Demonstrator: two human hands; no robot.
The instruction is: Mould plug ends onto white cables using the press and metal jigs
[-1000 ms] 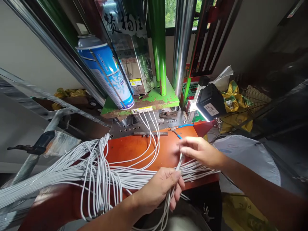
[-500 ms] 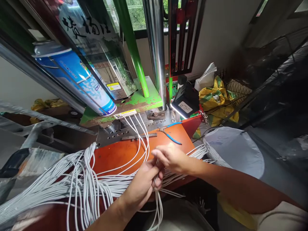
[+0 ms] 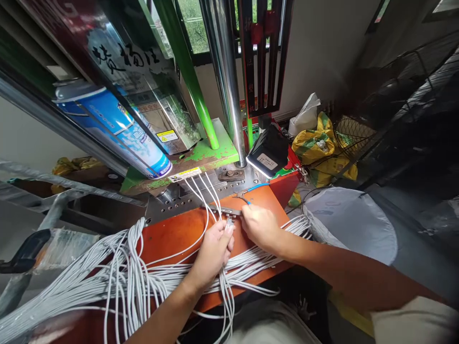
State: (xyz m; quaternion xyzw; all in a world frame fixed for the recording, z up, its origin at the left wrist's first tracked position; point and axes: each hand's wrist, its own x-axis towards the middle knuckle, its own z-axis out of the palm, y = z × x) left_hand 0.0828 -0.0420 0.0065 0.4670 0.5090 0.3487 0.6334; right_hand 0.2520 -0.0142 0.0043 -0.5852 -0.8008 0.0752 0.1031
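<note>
My left hand (image 3: 214, 246) is closed around several thin white cables (image 3: 226, 298), with small metallic ends poking up past the fingertips. My right hand (image 3: 261, 227) grips the right end of a flat metal bar (image 3: 224, 209), which lies at a slant just above the cable ends. Behind the right hand, blue-handled pliers (image 3: 255, 187) rest partly hidden on the orange surface (image 3: 168, 233). Other white cables run from under the green machine plate (image 3: 224, 154) down past the bar.
A large bundle of white cables (image 3: 82, 277) spreads across the left and front of the orange surface. A blue spray can (image 3: 118, 129) leans at the left. To the right are a black lamp (image 3: 270, 150) and a white round-topped container (image 3: 351, 220).
My right hand has left the cable ends and taken hold of the metal bar, now lifted at an angle. My left hand has moved up with its cables towards the bar.
</note>
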